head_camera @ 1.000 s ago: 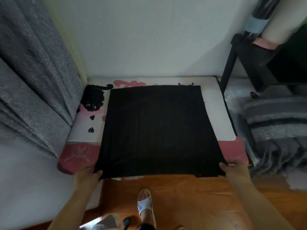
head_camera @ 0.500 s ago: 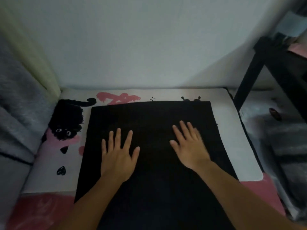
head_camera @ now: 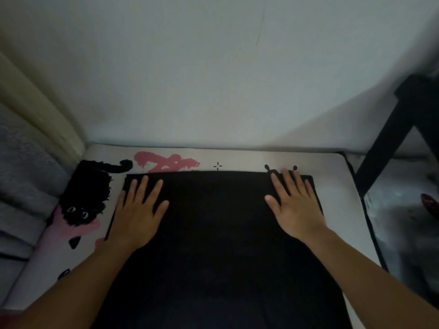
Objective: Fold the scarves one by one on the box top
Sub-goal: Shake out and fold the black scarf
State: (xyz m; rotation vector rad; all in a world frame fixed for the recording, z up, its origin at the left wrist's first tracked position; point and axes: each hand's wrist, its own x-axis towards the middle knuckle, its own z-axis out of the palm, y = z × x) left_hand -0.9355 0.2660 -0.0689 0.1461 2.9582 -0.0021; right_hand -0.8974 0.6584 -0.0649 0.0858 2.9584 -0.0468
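head view, left to right: grey curtain (head_camera: 26,186) folds at far left, cream curtain strip (head_camera: 40,110) above them against the wall. box top (head_camera: 332,200) is white with a printed black cat (head_camera: 85,200) at its left side, pink lettering (head_camera: 164,161) along the back edge. one black scarf (head_camera: 213,233) lies flat on the box top, covers most of it, far edge just short of the wall. left hand (head_camera: 136,214) flat on the scarf's far-left corner, fingers straight and spread, gripping nothing. right hand (head_camera: 294,205) flat near the far-right corner, fingers straight, fingertips at the scarf's back edge, gripping nothing. black furniture leg (head_camera: 384,143) slants down just right of the box; blurred grey stuff beyond it, cannot tell what. count: one scarf, two hands, one box top.
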